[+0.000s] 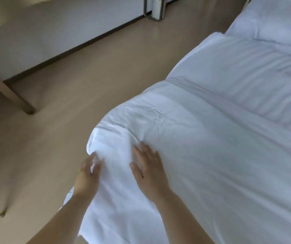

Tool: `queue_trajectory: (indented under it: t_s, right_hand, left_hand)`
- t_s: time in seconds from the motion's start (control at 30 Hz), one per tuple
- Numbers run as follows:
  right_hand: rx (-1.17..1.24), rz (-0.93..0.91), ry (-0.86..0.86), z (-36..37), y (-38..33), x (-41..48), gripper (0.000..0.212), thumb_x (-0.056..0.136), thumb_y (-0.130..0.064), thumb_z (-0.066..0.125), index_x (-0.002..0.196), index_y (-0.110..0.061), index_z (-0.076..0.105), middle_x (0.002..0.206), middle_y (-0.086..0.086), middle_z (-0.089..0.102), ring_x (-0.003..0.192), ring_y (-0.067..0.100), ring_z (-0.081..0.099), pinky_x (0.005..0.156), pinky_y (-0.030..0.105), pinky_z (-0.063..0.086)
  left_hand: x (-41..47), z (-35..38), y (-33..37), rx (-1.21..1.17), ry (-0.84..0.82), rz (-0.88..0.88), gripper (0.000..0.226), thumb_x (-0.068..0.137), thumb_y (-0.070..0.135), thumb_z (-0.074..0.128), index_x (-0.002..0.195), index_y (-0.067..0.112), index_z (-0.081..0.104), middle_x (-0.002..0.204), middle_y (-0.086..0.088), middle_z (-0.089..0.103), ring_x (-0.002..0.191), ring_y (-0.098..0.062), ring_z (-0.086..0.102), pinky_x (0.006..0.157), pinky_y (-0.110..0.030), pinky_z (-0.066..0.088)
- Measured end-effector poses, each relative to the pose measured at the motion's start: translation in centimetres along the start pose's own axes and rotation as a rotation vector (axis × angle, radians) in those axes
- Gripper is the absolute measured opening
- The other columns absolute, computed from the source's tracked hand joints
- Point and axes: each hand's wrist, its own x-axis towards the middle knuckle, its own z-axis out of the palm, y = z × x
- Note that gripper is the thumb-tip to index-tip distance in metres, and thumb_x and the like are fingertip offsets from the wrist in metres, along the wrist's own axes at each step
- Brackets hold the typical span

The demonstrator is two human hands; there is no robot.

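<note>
White duvet spread over a bed, with the near corner bulging out over the floor at the bed's left edge. Right hand laid palm down on the duvet just inside that corner, fingers straight and slightly spread, gripping nothing, flat against the cloth. Left hand at the outer side of the same corner, on the hanging edge, fingers stretched out and touching the fabric, not curled round it. Blurred at the tips, so no telling how firmly pressed. Bare forearms reaching in from the lower edge of the view. Creases fanning out across the duvet just beyond the right hand's fingertips. Further up the bed, a ridged band of the duvet, then a white pillow at the far right. Beige floor to the left of the bed. Slanted wooden leg standing on it at the far left, well apart from the bed. Beyond, a pale wall with a dark skirting strip along the bottom. Against it, at the top, a white cylinder held in a metal stand.
</note>
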Motion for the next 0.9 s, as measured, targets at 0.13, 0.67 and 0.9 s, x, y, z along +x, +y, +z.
queue_trajectory:
  t_s: [0.13, 0.67, 0.9]
  right_hand:
    - [-0.227, 0.489, 0.472, -3.3, 9.5, -1.7, 0.074, 0.080, -0.053, 0.023, 0.132, -0.005, 0.045, 0.135, 0.026, 0.045, 0.129, 0.035, 0.039, 0.109, 0.043, 0.023]
    - [-0.338, 0.227, 0.055, 3.4, 1.6, 10.7, 0.057, 0.096, -0.048, 0.004, 0.122, -0.021, 0.047, 0.122, 0.005, 0.063, 0.119, 0.017, 0.039, 0.102, 0.037, 0.013]
    - [-0.249, 0.202, 0.294, 2.2, -1.1, 12.1, 0.056, 0.092, -0.056, 0.020, 0.130, -0.018, 0.038, 0.133, 0.010, 0.048, 0.124, 0.020, 0.031, 0.111, 0.021, 0.001]
  left_hand:
    - [5.1, 0.8, 1.7, -0.099, -0.062, -0.112, 0.062, 0.092, 0.036, 0.048, 0.146, 0.021, 0.022, 0.151, -0.005, 0.024, 0.139, -0.023, 0.023, 0.111, -0.036, 0.020]
    - [15.0, -0.3, 1.7, -0.703, -0.253, -0.593, 0.022, 0.096, 0.017, 0.043, 0.088, 0.003, 0.058, 0.043, 0.001, 0.062, 0.064, -0.022, 0.051, 0.055, -0.032, 0.035]
    - [21.9, -7.6, 1.7, -0.931, -0.400, -0.060, 0.028, 0.069, 0.015, 0.066, 0.095, 0.008, 0.072, 0.090, -0.008, 0.073, 0.077, -0.012, 0.069, 0.063, -0.019, 0.054]
